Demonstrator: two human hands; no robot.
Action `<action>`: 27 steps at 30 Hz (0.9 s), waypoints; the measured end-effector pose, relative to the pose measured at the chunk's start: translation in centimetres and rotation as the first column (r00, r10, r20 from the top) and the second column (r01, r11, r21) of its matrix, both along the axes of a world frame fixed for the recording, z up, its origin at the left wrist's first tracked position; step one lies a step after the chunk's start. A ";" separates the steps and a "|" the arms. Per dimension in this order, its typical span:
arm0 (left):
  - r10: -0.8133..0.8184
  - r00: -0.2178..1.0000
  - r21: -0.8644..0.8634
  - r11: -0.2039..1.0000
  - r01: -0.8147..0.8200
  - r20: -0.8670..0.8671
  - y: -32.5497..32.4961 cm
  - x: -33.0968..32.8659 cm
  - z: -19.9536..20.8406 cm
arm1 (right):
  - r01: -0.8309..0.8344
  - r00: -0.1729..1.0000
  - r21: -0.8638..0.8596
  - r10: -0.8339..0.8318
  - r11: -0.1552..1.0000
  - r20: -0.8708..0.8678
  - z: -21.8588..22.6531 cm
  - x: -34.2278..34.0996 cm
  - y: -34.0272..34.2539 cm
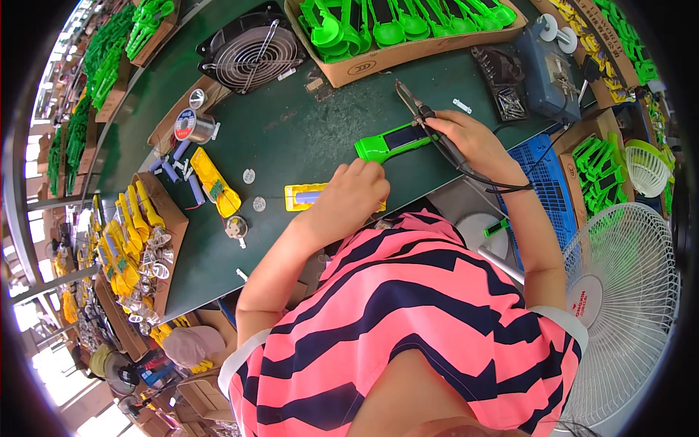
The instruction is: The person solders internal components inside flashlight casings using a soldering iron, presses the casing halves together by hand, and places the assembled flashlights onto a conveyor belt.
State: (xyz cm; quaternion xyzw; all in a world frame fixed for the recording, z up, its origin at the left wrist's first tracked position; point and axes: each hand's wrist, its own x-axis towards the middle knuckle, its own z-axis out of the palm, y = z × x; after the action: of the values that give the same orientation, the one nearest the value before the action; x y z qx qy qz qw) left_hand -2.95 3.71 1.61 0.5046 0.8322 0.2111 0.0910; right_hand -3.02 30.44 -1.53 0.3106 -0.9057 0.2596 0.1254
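My right hand [470, 140] grips a soldering iron [449, 151]; its metal end points up and left over the bench, and the cable trails past my wrist. Under the iron lies a green plastic housing [375, 148] with a dark panel set in it. My left hand [349, 195] is closed just below the green housing, its fingertips hidden, so what they hold does not show. Partly beneath that hand is a yellow housing [290, 198] with a purple cylindrical battery [307, 197] inside.
Left on the green bench are another yellow housing [212, 178], loose purple batteries [195, 191] and a solder spool [191, 127]. A black fan [255, 54] and a carton [364, 67] of green parts stand behind. To the right are a screw tray [510, 102], blue basket [542, 182] and white fan [619, 291].
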 end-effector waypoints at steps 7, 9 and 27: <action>0.396 0.918 0.391 0.850 -0.352 -0.034 -0.3 -3.5 1.2 | -0.003 0.996 -0.122 -0.008 0.993 -0.087 0.3 -0.2 -0.4; 0.322 0.901 0.301 0.925 -0.233 -0.291 2.1 -3.7 2.6 | -0.020 0.992 -0.162 0.000 0.987 -0.122 0.9 -0.3 -1.4; 0.104 0.971 0.147 0.987 -0.073 -0.214 -0.2 1.1 1.8 | 0.146 0.989 -0.367 -0.142 0.919 0.038 -2.7 3.8 -6.7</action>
State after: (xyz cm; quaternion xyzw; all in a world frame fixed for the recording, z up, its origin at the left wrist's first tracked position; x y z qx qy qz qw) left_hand -1.83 3.55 3.40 0.4924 0.8423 0.2144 -0.0467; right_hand 0.79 23.70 -4.21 0.2127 -0.8619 0.4167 0.1953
